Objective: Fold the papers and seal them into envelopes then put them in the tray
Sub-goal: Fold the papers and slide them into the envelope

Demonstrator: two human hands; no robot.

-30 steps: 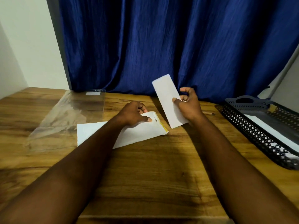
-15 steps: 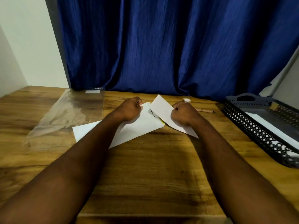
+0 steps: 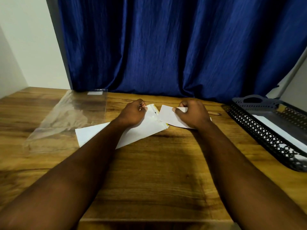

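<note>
Curtain: I saw a dark blue curtain (image 3: 166, 47) hanging across the whole back of the view, down to the far edge of the surface.
Surface: a wood-grain surface (image 3: 157, 171) carried everything; both forearms reached forward over it.
Plastic sleeve: a clear plastic sleeve (image 3: 69, 117) lay flat at the far left, a small white label near its far end.
Tray: a black mesh tray (image 3: 262, 133) sat at the right edge, well apart from the hands, with a white sheet (image 3: 279, 131) lying inside it.
Envelope: a white envelope (image 3: 149, 128) lay at an angle on the surface, partly under my view of the left forearm, its open end with a yellow strip pointing right.
Left hand: the left hand (image 3: 132, 113) rested on the envelope, its fingers (image 3: 143, 107) curled and pinching the flap at the open end.
Right hand: the right hand (image 3: 192, 113) held the paper, thumb and curled fingers pinching its far edge.
Folded paper: the folded paper (image 3: 167, 115) was low over the surface, its left end just beside the envelope's mouth; I could not tell whether it had entered.
Pencil: a pencil (image 3: 215, 113) lay beyond the right hand, between it and the tray.
</note>
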